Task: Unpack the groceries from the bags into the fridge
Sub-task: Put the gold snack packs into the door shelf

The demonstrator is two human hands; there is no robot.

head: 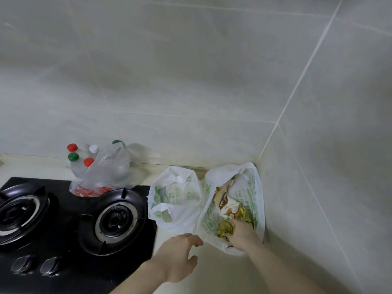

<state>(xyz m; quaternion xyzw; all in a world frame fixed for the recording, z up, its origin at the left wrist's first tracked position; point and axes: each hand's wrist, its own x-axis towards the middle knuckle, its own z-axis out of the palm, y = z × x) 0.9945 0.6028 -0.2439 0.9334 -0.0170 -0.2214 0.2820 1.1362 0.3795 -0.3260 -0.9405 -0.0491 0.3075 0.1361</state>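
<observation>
Two white plastic bags with green print stand on the counter in the corner. The right bag (257, 200) holds a white carton (228, 205) and gold-green packets (224, 229). My right hand (241, 233) reaches inside it, fingers curled round the gold-green packets. My left hand (180, 256) is just outside that bag's near-left rim, fingers loosely spread, touching or close to the plastic. The left bag (169, 217) stands open beside it. A clear bag of bottles (104, 170) with red, green and white caps stands further left by the wall.
A black two-burner gas hob (63, 230) fills the left of the counter, its knobs (35, 265) at the near edge. Tiled walls close the corner behind and right of the bags. Bare cream counter (212, 272) lies in front of the bags.
</observation>
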